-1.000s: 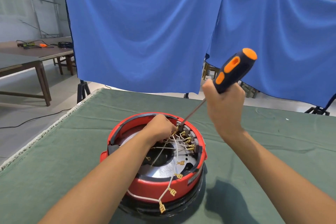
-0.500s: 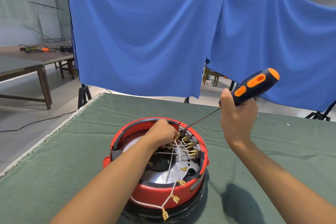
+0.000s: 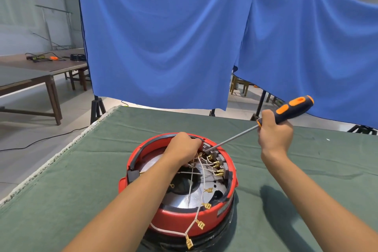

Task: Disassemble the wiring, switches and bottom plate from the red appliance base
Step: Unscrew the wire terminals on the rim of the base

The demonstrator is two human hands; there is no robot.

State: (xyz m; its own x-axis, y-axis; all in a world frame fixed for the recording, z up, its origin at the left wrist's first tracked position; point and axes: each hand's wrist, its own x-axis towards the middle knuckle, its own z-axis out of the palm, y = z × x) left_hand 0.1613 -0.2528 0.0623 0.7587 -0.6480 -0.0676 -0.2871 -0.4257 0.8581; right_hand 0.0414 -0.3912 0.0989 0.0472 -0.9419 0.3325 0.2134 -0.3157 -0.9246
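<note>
Red appliance base [image 3: 184, 217] sits upside down on the green cloth-covered table [image 3: 81, 170], near edge, center. Your left hand [image 3: 184, 149] reaches inside it, fingers curled on the white wiring [image 3: 201, 168]. Your right hand [image 3: 274, 133] clamps the screwdriver [image 3: 294, 109], tip at the switches [image 3: 216, 161] by the far rim.

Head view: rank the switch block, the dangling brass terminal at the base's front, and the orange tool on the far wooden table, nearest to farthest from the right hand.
1. Switch block, on the red base's far rim, to the left of the right hand.
2. Dangling brass terminal, low at the front, over the base's edge.
3. Orange tool, on the far wooden table, upper left.
</note>
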